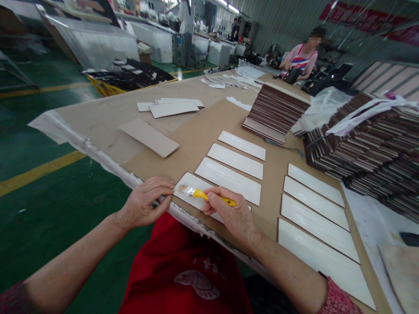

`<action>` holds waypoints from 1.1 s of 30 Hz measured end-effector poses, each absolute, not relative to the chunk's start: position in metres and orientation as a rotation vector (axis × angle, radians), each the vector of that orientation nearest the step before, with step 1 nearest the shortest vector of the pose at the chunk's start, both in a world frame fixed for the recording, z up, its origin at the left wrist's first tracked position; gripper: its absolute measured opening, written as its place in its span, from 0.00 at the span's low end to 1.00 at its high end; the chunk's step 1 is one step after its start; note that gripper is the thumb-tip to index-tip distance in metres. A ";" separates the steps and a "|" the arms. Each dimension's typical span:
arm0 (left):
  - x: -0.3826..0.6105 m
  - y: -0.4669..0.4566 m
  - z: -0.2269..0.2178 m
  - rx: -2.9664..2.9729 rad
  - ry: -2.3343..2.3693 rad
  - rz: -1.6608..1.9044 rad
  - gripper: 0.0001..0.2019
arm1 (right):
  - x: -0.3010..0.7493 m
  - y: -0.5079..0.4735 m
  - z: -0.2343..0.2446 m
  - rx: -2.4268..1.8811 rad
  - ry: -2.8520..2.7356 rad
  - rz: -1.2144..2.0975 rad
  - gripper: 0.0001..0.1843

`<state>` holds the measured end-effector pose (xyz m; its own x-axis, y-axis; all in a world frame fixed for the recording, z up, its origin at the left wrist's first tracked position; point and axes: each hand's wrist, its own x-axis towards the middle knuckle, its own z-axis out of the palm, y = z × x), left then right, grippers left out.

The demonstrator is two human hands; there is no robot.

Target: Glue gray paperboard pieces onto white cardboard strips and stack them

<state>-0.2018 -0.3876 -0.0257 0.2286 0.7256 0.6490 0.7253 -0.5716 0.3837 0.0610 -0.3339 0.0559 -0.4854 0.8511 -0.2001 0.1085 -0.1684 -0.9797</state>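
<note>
Currently, one right hand [231,211] is gripping one yellow brush [198,194] — bristle end lying over the nearest white panel [194,202]. One left hand [149,200] is curling its fingers at that panel's corner — pinching or merely touching, cannot tell. Three further panels [234,161] are lying beyond, on brown paper [271,196].

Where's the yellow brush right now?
In the head view, the yellow brush is just below the picture's middle, in the right hand, its bristles over a white panel beside the left hand.

One brush [199,193], two rows of four white panels [228,180]
</note>
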 end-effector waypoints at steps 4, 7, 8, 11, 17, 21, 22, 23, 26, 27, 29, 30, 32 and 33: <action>-0.202 -0.388 -0.026 2.441 1.466 1.278 0.13 | 0.068 -0.332 0.059 -1.173 -1.669 1.646 0.14; -0.202 -0.388 -0.026 2.457 1.448 1.270 0.14 | 0.081 -0.331 0.065 -1.211 -1.742 1.597 0.15; -0.202 -0.388 -0.025 2.462 1.441 1.275 0.15 | 0.086 -0.331 0.067 -1.223 -1.766 1.574 0.15; -0.200 -0.388 -0.024 2.462 1.436 1.294 0.15 | 0.102 -0.333 0.073 -1.283 -1.811 1.524 0.16; -0.201 -0.389 -0.023 2.440 1.458 1.306 0.14 | 0.141 -0.342 0.081 -1.472 -1.780 1.468 0.16; -0.201 -0.390 -0.024 2.436 1.479 1.290 0.13 | 0.171 -0.351 0.081 -1.480 -1.743 1.457 0.16; -0.200 -0.391 -0.023 2.434 1.491 1.269 0.12 | 0.177 -0.354 0.081 -1.491 -1.726 1.453 0.16; -0.200 -0.391 -0.023 2.429 1.502 1.247 0.11 | 0.183 -0.356 0.081 -1.502 -1.710 1.447 0.17; -0.199 -0.392 -0.022 2.435 1.506 1.215 0.10 | 0.197 -0.363 0.083 -1.557 -1.710 1.396 0.18; -0.199 -0.392 -0.022 2.446 1.501 1.222 0.10 | 0.201 -0.365 0.085 -1.574 -1.716 1.379 0.18; -0.200 -0.392 -0.022 2.470 1.500 1.241 0.10 | 0.209 -0.369 0.088 -1.604 -1.721 1.354 0.18; -0.200 -0.391 -0.022 2.474 1.505 1.241 0.11 | 0.213 -0.370 0.090 -1.613 -1.719 1.349 0.18; -0.200 -0.391 -0.023 2.472 1.508 1.240 0.12 | 0.219 -0.372 0.094 -1.617 -1.697 1.341 0.18; -0.200 -0.390 -0.023 2.470 1.502 1.248 0.12 | 0.220 -0.372 0.096 -1.617 -1.677 1.331 0.18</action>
